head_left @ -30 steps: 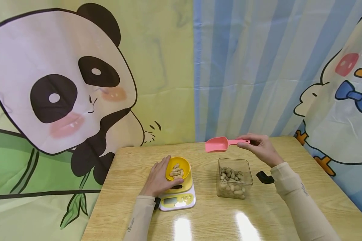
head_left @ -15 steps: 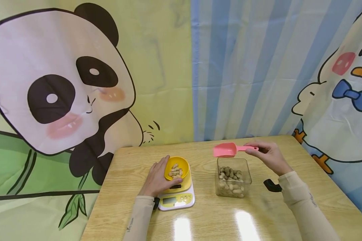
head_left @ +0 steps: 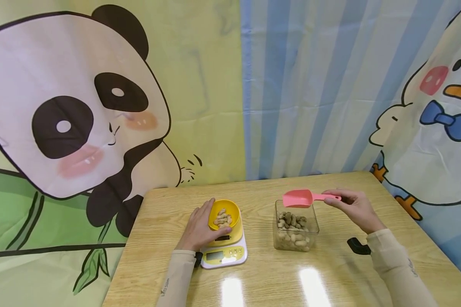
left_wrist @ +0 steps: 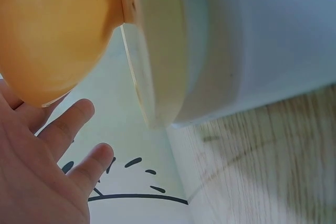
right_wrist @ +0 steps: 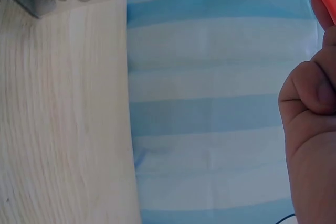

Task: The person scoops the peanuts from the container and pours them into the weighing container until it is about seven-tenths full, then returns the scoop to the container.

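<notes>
In the head view, a yellow bowl (head_left: 234,209) with several unshelled peanuts (head_left: 222,219) stands on a yellow and white kitchen scale (head_left: 230,254). My left hand (head_left: 199,228) holds the bowl from its left side, thumb across the front. The left wrist view shows two fingers (left_wrist: 71,121) stretched out beside the bowl. My right hand (head_left: 355,209) pinches the end of a pink scoop's handle. The pink scoop (head_left: 299,198) hangs level over the back rim of a clear container (head_left: 316,221); no peanuts show in it. More peanuts (head_left: 292,230) lie inside the container.
The wooden table (head_left: 261,281) meets a curtain (head_left: 284,106) with panda and duck drawings along its back edge. A dark wrist mount (head_left: 358,246) sticks out from the right sleeve. The container stands right of the scale, with bare tabletop between them.
My right hand has moved right and down toward me, bringing the scoop from behind the container to above its back rim. My left hand stays at the bowl.
</notes>
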Available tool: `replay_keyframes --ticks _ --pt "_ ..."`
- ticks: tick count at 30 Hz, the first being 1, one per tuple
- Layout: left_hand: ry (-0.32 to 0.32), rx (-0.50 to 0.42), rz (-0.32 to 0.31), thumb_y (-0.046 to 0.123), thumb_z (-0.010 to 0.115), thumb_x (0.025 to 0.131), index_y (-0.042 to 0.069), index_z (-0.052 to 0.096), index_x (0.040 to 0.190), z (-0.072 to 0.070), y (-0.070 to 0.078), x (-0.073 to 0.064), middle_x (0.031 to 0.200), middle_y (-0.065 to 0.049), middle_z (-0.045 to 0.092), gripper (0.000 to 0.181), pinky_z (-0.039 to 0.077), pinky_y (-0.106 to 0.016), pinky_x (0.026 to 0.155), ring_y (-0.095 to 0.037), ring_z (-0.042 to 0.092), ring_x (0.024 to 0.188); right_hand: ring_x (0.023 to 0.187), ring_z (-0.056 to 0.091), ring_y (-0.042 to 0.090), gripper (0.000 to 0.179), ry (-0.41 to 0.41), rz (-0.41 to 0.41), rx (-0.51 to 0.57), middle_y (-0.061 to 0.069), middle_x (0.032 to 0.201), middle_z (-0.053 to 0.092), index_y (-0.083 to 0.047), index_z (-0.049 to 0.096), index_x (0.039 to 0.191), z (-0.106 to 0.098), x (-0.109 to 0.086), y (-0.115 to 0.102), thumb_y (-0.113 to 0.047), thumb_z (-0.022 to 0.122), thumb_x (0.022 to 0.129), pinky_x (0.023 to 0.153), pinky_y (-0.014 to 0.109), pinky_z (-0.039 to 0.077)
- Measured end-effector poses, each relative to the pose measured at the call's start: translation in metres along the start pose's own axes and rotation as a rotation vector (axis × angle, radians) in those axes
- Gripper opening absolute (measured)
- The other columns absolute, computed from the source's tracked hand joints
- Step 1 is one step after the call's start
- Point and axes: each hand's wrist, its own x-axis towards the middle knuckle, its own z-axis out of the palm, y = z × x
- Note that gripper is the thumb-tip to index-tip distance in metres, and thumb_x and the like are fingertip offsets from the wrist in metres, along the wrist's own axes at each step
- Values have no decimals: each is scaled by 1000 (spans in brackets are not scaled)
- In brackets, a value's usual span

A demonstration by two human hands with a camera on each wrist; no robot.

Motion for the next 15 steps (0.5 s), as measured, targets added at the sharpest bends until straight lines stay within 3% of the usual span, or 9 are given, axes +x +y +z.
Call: replay_keyframes --ticks 9,15 --pt "0 -5 -9 86 64 72 22 20 164 -1 1 -1 165 -3 30 120 14 -43 125 -22 30 149 56 47 20 19 -29 20 -33 6 88 71 -11 77 114 -5 -11 3 -9 72 95 49 33 43" --pt "3 -9 -7 84 65 73 23 19 164 -1 2 -1 164 -2 30 119 14 -42 125 -22 31 149 55 46 18 20 -40 26 -61 5 88 71 -13 77 114 -4 -13 4 -11 73 94 47 31 42"
